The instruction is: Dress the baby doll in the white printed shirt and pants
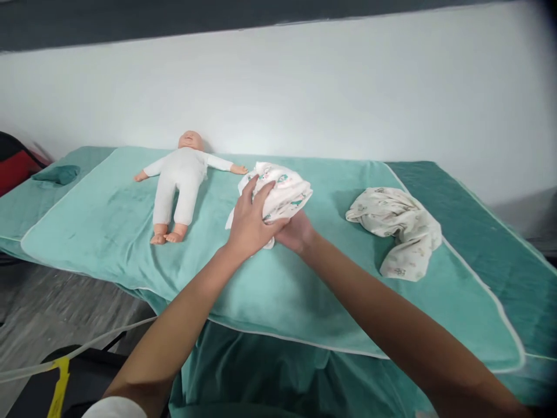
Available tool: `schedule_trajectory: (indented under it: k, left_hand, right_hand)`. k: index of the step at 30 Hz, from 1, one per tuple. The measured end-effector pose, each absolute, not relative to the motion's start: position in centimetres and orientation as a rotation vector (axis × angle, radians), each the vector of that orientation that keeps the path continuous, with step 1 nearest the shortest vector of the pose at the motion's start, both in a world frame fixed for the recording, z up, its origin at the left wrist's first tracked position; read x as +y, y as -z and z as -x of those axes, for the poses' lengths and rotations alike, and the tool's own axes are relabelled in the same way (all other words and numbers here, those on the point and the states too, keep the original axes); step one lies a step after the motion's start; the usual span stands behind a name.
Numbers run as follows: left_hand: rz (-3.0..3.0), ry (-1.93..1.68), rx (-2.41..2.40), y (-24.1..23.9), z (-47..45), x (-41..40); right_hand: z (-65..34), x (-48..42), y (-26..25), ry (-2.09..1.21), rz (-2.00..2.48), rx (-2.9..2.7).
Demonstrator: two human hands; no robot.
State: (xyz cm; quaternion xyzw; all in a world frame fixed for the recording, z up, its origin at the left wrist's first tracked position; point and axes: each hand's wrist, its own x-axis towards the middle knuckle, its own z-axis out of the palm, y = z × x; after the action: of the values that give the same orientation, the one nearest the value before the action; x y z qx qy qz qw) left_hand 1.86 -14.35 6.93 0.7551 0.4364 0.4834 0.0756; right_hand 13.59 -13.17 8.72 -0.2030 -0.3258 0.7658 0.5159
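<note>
A bundled white cloth [285,188] with small coloured prints is held between my two hands over the middle of the green bed cover. My left hand [251,223] lies over its near left side, fingers spread across the fabric and thumb pointing right. From below and to the right, my right hand [296,232] grips the bundle; most of its fingers are hidden beneath the cloth. A baby doll [183,174] in a white suit lies on its back to the left, arms stretched out. Off to the right rests a second crumpled, patterned cloth [402,229].
The green cover [108,215] with pale edging lies over a darker green bed [491,232] against a white wall. A red and black item [17,165] is at the far left. A pale tube [100,337] with a yellow strap [60,386] crosses the lower left.
</note>
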Motion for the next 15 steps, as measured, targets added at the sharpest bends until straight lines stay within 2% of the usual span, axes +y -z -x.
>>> schedule_trajectory:
  k: [3, 6, 9, 11, 15]
  left_hand:
    - [-2.337, -1.427, 1.389, -6.3, 0.4, -17.0]
    - [-2.155, -1.549, 1.538, -5.2, 3.6, -19.3]
    - [-1.981, -1.634, 1.641, -3.7, 7.0, -21.5]
    - [-1.888, -1.674, 1.746, -2.6, 9.4, -23.3]
    - [-1.332, -1.758, 2.179, -0.3, 15.0, -28.1]
  right_hand:
    - [-12.7, -15.3, -8.8, -1.902, 0.388, -0.785]
    - [-11.7, -16.8, -7.8, -2.012, 0.361, -1.005]
    - [-12.2, -17.0, -5.8, -2.093, 0.454, -1.375]
    - [-13.5, -16.3, -4.1, -1.991, 0.612, -1.528]
    - [-16.3, -14.2, -0.5, -1.830, 0.814, -1.115]
